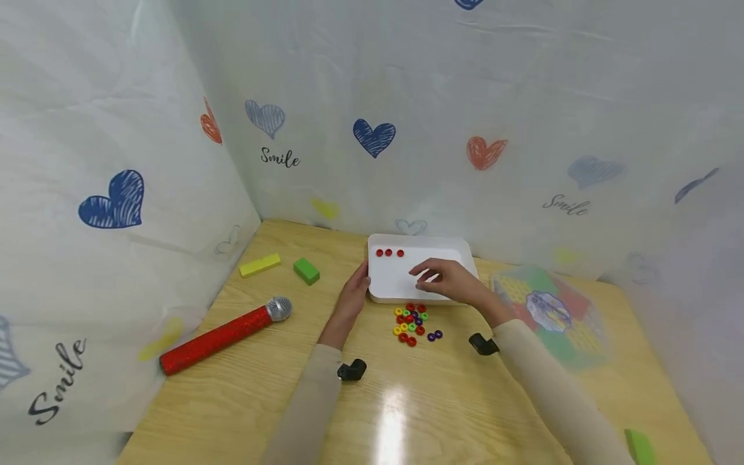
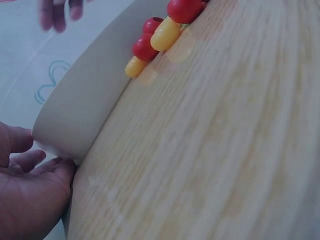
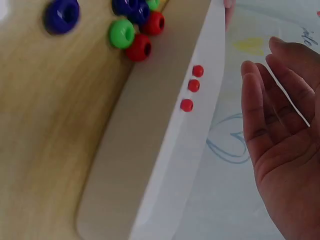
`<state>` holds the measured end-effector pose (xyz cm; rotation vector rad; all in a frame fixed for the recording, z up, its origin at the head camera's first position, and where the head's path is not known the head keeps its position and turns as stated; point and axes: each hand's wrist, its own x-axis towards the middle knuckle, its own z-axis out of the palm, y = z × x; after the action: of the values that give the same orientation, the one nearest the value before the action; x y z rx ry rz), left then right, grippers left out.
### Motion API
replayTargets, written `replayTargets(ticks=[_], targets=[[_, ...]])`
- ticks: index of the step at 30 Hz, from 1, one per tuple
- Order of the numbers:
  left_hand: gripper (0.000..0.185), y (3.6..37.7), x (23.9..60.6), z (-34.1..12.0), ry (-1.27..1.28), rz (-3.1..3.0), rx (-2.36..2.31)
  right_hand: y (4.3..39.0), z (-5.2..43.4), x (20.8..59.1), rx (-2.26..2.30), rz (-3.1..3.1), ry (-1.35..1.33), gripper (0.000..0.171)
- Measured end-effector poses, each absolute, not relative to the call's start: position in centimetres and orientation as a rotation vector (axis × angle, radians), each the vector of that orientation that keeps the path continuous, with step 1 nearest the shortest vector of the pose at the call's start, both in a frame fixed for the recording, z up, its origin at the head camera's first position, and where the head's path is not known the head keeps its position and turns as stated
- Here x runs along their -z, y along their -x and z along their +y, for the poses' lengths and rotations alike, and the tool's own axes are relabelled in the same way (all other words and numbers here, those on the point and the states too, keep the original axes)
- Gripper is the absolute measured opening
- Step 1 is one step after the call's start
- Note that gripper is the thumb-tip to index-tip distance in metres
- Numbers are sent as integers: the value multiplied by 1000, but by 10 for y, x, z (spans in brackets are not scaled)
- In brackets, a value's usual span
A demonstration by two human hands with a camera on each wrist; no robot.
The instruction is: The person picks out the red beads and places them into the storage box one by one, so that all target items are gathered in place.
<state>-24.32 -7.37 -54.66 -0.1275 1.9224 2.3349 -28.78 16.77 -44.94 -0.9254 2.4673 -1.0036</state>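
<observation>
The left hand point(image 1: 356, 289) rests spread fingers against the white tray's point(image 1: 386, 294) left edge, steadying it. The right hand point(image 1: 450, 279) hovers over the tray with fingers loose and empty, three red beads point(image 1: 389, 252) lying at the tray's far edge.

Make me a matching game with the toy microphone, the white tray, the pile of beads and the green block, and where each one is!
Things:
1. toy microphone
2. white tray
3. pile of beads
4. green block

Places:
A. on the table just in front of the tray
B. beside the yellow block
C. under the right hand, with the left hand at its edge
D. lying far left, near the curtain

Pairs: 1-D, 2-C, 3-A, 4-B
</observation>
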Motion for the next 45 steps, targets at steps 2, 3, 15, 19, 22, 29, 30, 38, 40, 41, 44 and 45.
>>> replayTargets(ticks=[2, 3, 15, 19, 22, 29, 30, 38, 40, 41, 44, 45], targets=[[50, 244, 547, -74, 139, 1923, -2328, 272, 176, 456, 1030, 2437, 933, 27], [50, 245, 546, -74, 141, 1925, -2326, 265, 180, 460, 1041, 2424, 928, 26], [50, 246, 545, -70, 213, 1913, -2305, 224, 201, 508, 1039, 2392, 919, 22], [50, 248, 542, -71, 228, 1912, -2317, 223, 194, 511, 1013, 2429, 902, 22], [50, 248, 541, -71, 256, 1916, -2304, 221, 189, 513, 995, 2439, 892, 20], [50, 244, 542, -71, 186, 1895, -2350, 211, 183, 507, 1001, 2444, 871, 15], [50, 243, 542, -71, 172, 1888, -2359, 211, 184, 504, 1013, 2440, 851, 16], [49, 243, 538, -73, 185, 1897, -2351, 248, 196, 464, 1213, 2397, 851, 20], [49, 243, 538, -74, 187, 1908, -2341, 262, 197, 453, 1251, 2403, 804, 20], [49, 243, 539, -73, 191, 1908, -2336, 270, 198, 449, 1268, 2405, 769, 20], [49, 242, 542, -72, 184, 1922, -2335, 297, 201, 445, 1276, 2424, 700, 20], [49, 241, 544, -71, 173, 1924, -2337, 304, 201, 445, 1272, 2432, 684, 21]])
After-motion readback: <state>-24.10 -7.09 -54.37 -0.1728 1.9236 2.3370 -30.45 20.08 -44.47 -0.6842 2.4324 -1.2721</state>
